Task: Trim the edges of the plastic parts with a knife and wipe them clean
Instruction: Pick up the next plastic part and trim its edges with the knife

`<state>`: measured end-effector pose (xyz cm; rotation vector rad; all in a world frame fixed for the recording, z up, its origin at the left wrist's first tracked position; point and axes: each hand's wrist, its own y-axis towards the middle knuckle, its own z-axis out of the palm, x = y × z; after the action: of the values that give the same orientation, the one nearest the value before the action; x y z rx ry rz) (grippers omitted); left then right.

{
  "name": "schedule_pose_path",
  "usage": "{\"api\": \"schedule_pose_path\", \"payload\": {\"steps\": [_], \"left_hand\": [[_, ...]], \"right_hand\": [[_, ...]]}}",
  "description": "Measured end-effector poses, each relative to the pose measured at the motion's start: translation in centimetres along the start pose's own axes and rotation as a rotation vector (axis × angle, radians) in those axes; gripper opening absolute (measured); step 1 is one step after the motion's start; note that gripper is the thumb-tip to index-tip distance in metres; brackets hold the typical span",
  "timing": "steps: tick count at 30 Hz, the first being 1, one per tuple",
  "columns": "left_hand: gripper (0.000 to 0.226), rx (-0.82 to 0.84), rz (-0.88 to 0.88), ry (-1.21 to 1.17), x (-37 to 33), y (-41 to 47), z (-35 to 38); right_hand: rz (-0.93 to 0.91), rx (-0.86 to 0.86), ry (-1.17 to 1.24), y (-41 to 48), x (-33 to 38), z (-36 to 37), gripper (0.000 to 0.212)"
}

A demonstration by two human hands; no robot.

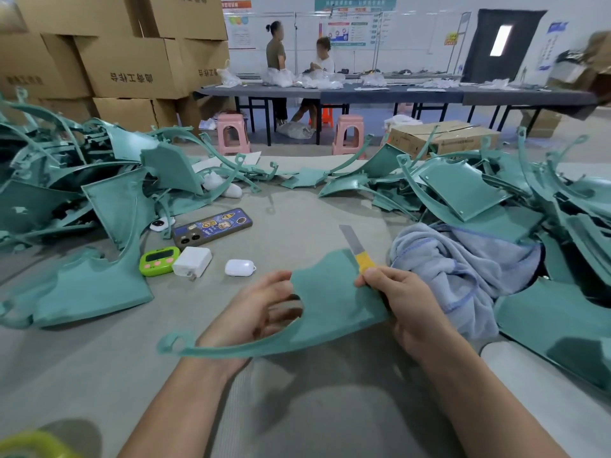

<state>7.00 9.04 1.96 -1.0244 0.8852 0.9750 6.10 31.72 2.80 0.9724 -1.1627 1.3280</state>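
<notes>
R hand (403, 309) grips the knife (358, 251) by its yellow handle, thumb on top, blade sticking up and away from the fist. Same hand's lower fingers sit at the right edge of the part (334, 302), a flat teal panel held just above the mat (297, 209); whether they pinch it, can't tell. Knife handle crosses the panel's top right corner.

L hand (261, 312) is at the panel's left side, by the round cut-out. Fingers loosely curled, tips at the panel's edge, but blurred, so grip vs. mere touch can't be told. Panel spans btwn both hands. Its thin curved arm runs left and toward the person, crosses over the L wrist and ends in a small loop.

Just right of R hand: crumpled pale blue towel (463, 262), lying against the right pile (496, 193) of teal parts, which spreads beyond and right of it.

Beyond L hand, away from the person: white earbud case (239, 267). Further left, charger (191, 261) and green timer (158, 261), side by side and touching. Behind those, phone (213, 226) face down w/ a sticker-covered case, and a small white gadget (160, 224) at its left end.

Well left of L hand: left pile (82, 193) of same teal parts, one big panel nearest, flat on the mat.

Far bkgd: stacked boxes (132, 67) at left, long dark table (396, 94) w/ two people behind it, pink stools (233, 133) in front.
</notes>
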Motion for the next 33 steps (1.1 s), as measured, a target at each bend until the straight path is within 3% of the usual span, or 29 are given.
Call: {"api": "schedule_pose_path", "payload": {"steps": [2,4,7,10,13,17,22,29,33], "left_hand": [[0.045,0.102,-0.023,0.074,0.2,-0.4,0.0],[0.041,0.193,-0.015,0.193,0.3,-0.9,0.2],[0.020,0.069,0.042,0.258,0.6,-1.0,1.3],[0.019,-0.196,0.080,0.134,0.5,-0.5,1.5],[0.016,-0.369,0.074,-0.117,-0.4,0.0,0.8],[0.015,-0.388,-0.020,-0.364,-1.0,-0.2,0.8],[0.019,-0.363,-0.068,-0.435,-1.0,-0.6,1.4],[0.024,-0.392,-0.123,-0.515,-1.7,-0.7,1.1],[0.027,-0.429,-0.136,-0.490,-2.1,-0.7,0.7]], "right_hand": [[-0.013,0.028,-0.012,-0.1,0.0,-0.1,0.030],[-0.025,0.072,-0.045,-0.2,-0.1,0.0,0.027],[-0.045,0.073,0.023,0.0,-0.5,0.6,0.028],[-0.162,-0.131,0.126,0.5,0.1,0.0,0.035],[-0.332,-0.119,-0.119,0.2,0.3,-0.8,0.034],[-0.409,-0.121,-0.430,-0.1,-1.4,0.8,0.022],[-0.393,-0.127,-0.506,-1.0,-2.9,2.5,0.018],[-0.532,0.057,-0.717,-3.1,-2.5,2.9,0.034],[-0.585,0.386,-0.953,-3.8,-1.6,2.4,0.031]]}}
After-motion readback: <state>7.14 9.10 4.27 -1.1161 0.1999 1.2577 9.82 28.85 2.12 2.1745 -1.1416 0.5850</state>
